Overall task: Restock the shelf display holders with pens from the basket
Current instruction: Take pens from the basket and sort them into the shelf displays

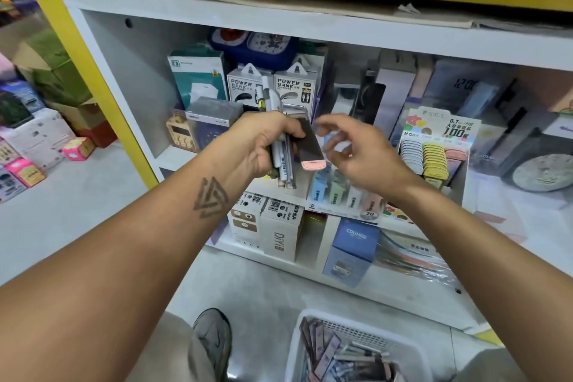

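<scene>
My left hand point(263, 141) grips a bundle of white and grey pens point(283, 164), held upright in front of the shelf, together with a flat dark packet with a pink end point(311, 149). My right hand point(356, 149) hovers just right of the bundle, fingers loosely spread, holding nothing I can make out. Below the hands stands a tiered display holder point(344, 192) with pastel blue, green and pink packets. A white basket point(356, 347) on the floor at the bottom holds more pens and flat packets.
The white shelf unit point(148, 96) carries power bank boxes point(248, 87), clocks and a lead-refill display point(434, 152). Boxes point(279, 236) stand on the lower shelf. A yellow post point(93, 77) borders the left. My shoe point(214, 338) is beside the basket.
</scene>
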{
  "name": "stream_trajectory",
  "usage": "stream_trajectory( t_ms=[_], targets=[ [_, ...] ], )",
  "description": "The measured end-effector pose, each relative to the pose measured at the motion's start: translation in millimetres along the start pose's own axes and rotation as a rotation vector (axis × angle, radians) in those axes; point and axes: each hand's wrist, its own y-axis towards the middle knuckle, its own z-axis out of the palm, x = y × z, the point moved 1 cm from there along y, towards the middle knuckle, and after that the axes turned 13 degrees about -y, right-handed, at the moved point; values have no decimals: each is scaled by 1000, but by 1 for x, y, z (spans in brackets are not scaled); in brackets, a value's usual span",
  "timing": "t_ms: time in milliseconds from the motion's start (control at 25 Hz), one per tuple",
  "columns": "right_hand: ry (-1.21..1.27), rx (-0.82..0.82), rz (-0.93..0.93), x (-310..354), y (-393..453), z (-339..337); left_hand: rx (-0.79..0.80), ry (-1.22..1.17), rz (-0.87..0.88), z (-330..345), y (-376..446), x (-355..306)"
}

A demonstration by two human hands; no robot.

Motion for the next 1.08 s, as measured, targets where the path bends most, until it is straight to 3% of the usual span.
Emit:
stream_trajectory(
  t_ms=[120,240,360,520,800,920,1080],
  targets=[
    [-126,-28,-255,12,-11,-14,51,-94,-59,13,-2,1],
    [-206,-221,-281,8,-19,-30,113,-112,-98,28,-6,3],
    [-177,-360,-121,-6,-26,-54,170,-134,-152,40,-6,8],
    [-150,-395,198,-34,-34,-74,178,-105,-164,47,-5,12],
    [151,-430,370,-66,-61,-121,271,-84,-216,80,-9,30],
    [-23,-399,404,-82,-79,-142,302,-93,-227,98,-12,40],
    [-457,-332,283,-91,-95,-147,364,-77,-234,123,-17,53]
  ],
)
